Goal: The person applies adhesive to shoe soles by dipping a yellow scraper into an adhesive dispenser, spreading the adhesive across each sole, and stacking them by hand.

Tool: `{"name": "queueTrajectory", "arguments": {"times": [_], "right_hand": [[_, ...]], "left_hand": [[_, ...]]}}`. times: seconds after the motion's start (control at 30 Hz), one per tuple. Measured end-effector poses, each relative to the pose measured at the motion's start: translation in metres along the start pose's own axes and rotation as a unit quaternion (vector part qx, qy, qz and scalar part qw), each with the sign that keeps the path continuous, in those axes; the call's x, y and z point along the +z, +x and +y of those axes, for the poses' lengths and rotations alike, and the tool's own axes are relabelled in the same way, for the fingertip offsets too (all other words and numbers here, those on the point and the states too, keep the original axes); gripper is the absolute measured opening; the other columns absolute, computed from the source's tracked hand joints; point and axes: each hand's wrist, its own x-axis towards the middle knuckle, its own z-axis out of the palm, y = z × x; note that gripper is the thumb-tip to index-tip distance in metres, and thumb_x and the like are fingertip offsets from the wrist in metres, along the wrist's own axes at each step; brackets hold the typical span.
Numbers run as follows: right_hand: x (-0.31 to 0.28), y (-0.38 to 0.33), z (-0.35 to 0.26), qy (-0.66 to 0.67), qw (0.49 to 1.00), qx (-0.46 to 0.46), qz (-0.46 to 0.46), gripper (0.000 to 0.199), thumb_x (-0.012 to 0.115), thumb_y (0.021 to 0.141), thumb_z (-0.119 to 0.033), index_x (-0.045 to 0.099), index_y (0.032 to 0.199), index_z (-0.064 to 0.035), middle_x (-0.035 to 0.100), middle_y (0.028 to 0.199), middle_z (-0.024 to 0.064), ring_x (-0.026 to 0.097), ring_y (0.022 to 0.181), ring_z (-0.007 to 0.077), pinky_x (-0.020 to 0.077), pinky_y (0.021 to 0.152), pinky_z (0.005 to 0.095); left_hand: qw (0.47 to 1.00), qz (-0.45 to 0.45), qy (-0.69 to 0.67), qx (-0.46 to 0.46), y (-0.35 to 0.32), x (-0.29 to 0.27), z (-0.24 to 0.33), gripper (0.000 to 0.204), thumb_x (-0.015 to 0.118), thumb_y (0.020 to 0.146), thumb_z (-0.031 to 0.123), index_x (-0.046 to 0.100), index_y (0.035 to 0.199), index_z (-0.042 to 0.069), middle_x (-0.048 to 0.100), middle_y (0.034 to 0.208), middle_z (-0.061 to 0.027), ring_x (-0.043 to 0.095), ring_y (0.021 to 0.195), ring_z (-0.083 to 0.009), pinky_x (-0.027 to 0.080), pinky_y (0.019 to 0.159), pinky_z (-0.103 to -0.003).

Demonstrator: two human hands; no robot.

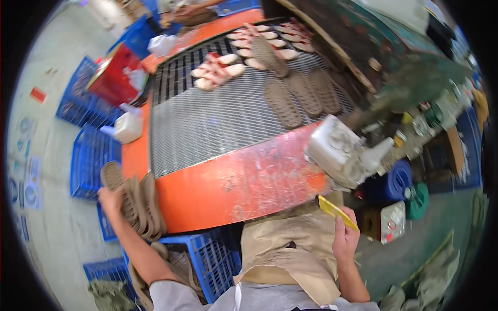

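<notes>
Gripping one brown sole (112, 174) in the left hand (111, 203), one yellow tool (336, 211) in the right hand (346, 237).
At far left, at least four blue crates (96, 160); next, left fingers closed around the lower part of that sole, at the near left corner of one orange table (207, 205); just right of it, at least two more brown soles (150, 202), packed together on edge; along the left edge, two white bottles (128, 127), one near, one far; on the mesh (207, 127), two cream sandals (220, 73) with red straps, then four soles (304, 93), brown, three side by side and one overlapping further sandals (243, 43), too blurred to count; at the near right corner, one white can (332, 137); just below, yellow tool held between right thumb and fingers, grip closed; at far right, one blue tub (398, 179) and one green tub (418, 202).
</notes>
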Motion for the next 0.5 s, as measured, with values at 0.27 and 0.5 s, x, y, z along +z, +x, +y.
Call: {"name": "queueTrajectory", "arguments": {"times": [0.27, 0.5], "right_hand": [[-0.050, 0.066, 0.013, -0.059, 0.977, -0.021, 0.205, 0.018, 0.060, 0.104, -0.007, 0.066, 0.118, 0.0024, 0.062, 0.119, 0.0057, 0.051, 0.091, 0.0120, 0.0426, 0.080, 0.0245], [-0.067, 0.102, 0.025, -0.234, 0.949, -0.124, 0.170, 0.011, 0.067, 0.097, -0.004, 0.072, 0.103, 0.0037, 0.062, 0.133, 0.0127, 0.052, 0.112, 0.0230, 0.0446, 0.093, 0.0326]], "left_hand": [[0.684, -0.187, -0.705, 0.007, -0.197, -0.006, 0.190, 0.067, 0.065, 0.089, 0.022, 0.049, 0.150, 0.000, 0.072, 0.115, -0.0172, 0.071, 0.097, -0.0238, 0.057, 0.087, -0.032], [0.596, -0.393, -0.697, 0.069, -0.289, 0.092, 0.268, 0.085, 0.066, 0.088, 0.015, 0.030, 0.165, 0.006, 0.054, 0.152, -0.0167, 0.060, 0.130, -0.0275, 0.047, 0.111, -0.042]]}}
